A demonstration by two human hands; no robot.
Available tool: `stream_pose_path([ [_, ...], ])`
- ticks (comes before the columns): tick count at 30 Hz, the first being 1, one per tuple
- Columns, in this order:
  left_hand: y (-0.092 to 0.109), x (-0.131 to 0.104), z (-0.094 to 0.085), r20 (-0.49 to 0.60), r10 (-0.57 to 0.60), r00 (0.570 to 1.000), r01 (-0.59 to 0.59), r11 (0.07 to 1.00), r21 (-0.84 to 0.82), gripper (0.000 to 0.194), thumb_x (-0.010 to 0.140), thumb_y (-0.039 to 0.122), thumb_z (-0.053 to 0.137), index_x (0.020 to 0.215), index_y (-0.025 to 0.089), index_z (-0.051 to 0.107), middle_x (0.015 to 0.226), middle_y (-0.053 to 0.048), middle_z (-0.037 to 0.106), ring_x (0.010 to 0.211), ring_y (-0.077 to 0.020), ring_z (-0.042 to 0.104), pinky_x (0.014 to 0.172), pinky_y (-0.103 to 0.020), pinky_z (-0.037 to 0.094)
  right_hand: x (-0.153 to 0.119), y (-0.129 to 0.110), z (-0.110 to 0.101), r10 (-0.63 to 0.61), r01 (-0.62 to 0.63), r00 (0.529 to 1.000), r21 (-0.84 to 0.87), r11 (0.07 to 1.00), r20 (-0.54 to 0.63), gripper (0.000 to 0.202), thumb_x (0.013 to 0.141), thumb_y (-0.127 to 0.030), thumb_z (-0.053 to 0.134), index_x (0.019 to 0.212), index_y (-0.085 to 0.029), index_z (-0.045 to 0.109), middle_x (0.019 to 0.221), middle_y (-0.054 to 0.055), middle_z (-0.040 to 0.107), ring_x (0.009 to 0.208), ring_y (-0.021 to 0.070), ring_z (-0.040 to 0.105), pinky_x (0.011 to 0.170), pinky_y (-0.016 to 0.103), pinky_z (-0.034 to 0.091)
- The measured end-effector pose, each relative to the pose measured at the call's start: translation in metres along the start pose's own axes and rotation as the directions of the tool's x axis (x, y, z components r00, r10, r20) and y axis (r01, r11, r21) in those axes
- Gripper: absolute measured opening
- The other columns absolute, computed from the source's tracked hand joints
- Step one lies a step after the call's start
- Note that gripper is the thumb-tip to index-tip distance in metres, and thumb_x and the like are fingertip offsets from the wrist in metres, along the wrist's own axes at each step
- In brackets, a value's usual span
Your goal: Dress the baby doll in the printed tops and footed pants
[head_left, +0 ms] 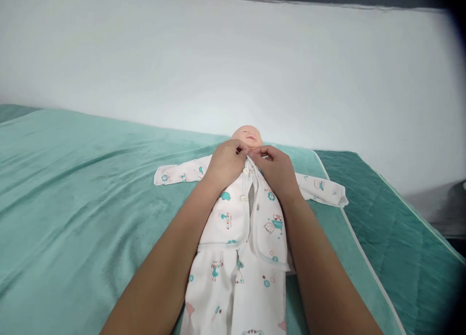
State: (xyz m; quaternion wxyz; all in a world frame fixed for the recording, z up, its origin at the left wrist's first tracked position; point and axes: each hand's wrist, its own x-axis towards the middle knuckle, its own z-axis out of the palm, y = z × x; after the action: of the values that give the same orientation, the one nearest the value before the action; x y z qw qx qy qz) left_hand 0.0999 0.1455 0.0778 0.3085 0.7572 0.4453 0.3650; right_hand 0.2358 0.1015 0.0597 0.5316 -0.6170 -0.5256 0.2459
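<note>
A baby doll (248, 133) lies on its back, its head toward the wall. It wears a white printed jacket (227, 216) with sleeves spread to both sides, and white printed trousers (214, 286). At the doll's neck, my left hand (227, 162) pinches the jacket's collar edge. My right hand (274, 167) grips the opposite collar edge, close beside the left fingertips. Below my hands the jacket front hangs apart, with buttons (243, 198) showing along one edge. Whatever lies right between my fingertips is hidden.
A light green blanket (83, 204) with soft folds covers the bed. To the right lies a darker green quilted cover (396, 228). A white wall (218, 58) rises behind the doll's head. Something dark (455, 209) stands at the right edge.
</note>
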Motion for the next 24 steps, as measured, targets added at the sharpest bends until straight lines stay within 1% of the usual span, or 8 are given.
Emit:
stream_pose_path([
  [5,-0.0032,-0.0006,0.0003,0.015,0.001,1.000,-0.001,1.000,-0.023,0.016,0.085,0.025,0.054,0.080,0.019,0.068,0.086,-0.004,0.072,0.079,-0.0181,0.062,0.073,-0.030,0.045,0.0028,-0.0002,0.0010,-0.040,0.043,0.999,-0.114,0.993,0.022,0.020,0.081,-0.036,0.059,0.080,-0.019,0.068,0.080,0.001,0.067,0.065,0.0126,0.050,0.070,0.029,0.039],
  [7,-0.0038,-0.0014,0.0001,0.027,0.003,1.000,-0.002,0.999,-0.040,0.018,0.085,0.027,0.053,0.082,0.019,0.069,0.088,-0.005,0.072,0.079,-0.0181,0.063,0.073,-0.030,0.046,0.0033,0.0010,0.0018,-0.054,0.057,0.998,-0.133,0.990,0.025,0.018,0.081,-0.034,0.058,0.080,-0.019,0.066,0.078,0.001,0.065,0.067,0.0130,0.050,0.071,0.029,0.039],
  [10,-0.0030,-0.0023,-0.0005,0.028,-0.006,1.000,0.008,0.998,-0.057,0.019,0.085,0.028,0.053,0.083,0.019,0.070,0.089,-0.004,0.073,0.080,-0.0178,0.063,0.073,-0.030,0.046,0.0033,0.0032,0.0024,-0.061,0.063,0.998,-0.117,0.991,0.021,0.016,0.082,-0.033,0.057,0.080,-0.019,0.064,0.074,0.000,0.062,0.067,0.0136,0.049,0.070,0.029,0.038],
  [13,-0.0013,-0.0024,-0.0010,0.022,-0.018,1.000,0.020,0.998,-0.061,0.019,0.085,0.028,0.054,0.085,0.019,0.070,0.089,-0.004,0.073,0.080,-0.0177,0.063,0.074,-0.030,0.046,0.0031,0.0050,0.0021,-0.051,0.051,0.999,-0.066,0.997,0.011,0.016,0.081,-0.034,0.057,0.082,-0.019,0.064,0.072,-0.001,0.060,0.066,0.0134,0.048,0.067,0.028,0.037],
  [18,-0.0003,-0.0020,-0.0017,0.026,-0.036,0.999,0.037,0.996,-0.077,0.018,0.084,0.028,0.055,0.084,0.019,0.070,0.085,-0.004,0.073,0.076,-0.0169,0.062,0.070,-0.029,0.045,0.0028,0.0053,0.0012,-0.021,0.021,1.000,-0.022,1.000,-0.006,0.019,0.082,-0.034,0.058,0.087,-0.018,0.066,0.075,0.000,0.063,0.065,0.0124,0.047,0.067,0.028,0.037],
  [24,-0.0010,-0.0013,-0.0014,-0.023,-0.016,1.000,0.014,0.998,-0.057,0.016,0.083,0.025,0.056,0.083,0.018,0.071,0.090,-0.004,0.074,0.082,-0.0175,0.063,0.077,-0.031,0.046,0.0020,0.0030,0.0015,-0.016,0.016,1.000,0.001,1.000,-0.018,0.022,0.079,-0.037,0.062,0.085,-0.017,0.070,0.082,0.001,0.067,0.065,0.0115,0.049,0.068,0.028,0.039],
])
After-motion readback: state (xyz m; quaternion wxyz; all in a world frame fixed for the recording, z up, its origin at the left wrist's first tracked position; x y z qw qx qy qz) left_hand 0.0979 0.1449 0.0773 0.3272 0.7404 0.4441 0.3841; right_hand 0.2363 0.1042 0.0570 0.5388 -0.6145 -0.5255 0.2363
